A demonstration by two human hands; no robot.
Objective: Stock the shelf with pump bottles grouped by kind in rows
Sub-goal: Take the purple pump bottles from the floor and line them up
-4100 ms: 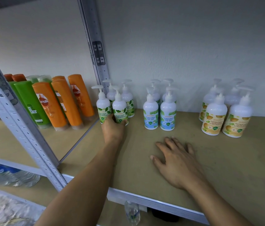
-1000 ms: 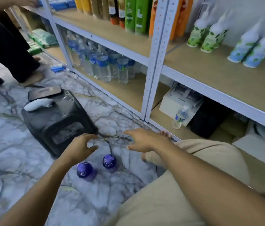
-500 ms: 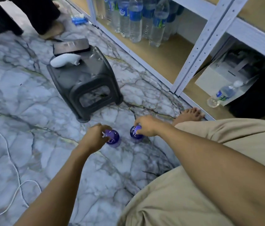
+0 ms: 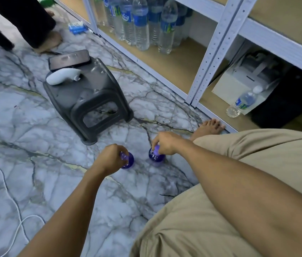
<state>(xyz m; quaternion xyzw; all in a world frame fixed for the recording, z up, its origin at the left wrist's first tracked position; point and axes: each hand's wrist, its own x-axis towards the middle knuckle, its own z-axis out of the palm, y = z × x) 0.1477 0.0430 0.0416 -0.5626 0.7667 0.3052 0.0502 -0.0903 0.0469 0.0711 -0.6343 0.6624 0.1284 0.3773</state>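
The left hand (image 4: 109,158) and right hand (image 4: 165,143) each clasp a translucent purple plastic pump bottle (image 4: 128,161) by its top. Lifted that way to the pale metal shelf (image 4: 276,43) at one o'clock, either might slip.

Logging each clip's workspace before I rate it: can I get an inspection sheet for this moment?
Surface: marble floor, veined; shelf behind it.
Job's things: left bottle and right bottle, both purple, upright at the floor, tops covered by the hands.
Clutter: stool with phone and white gadget on top; blue packet on the floor.
Hands: left hand grips left bottle; right hand grips right bottle.
Cables: white cable on the floor, lower left.
Surroundings: water bottles standing on the shelf; lying bottle by a white box; another person's foot.
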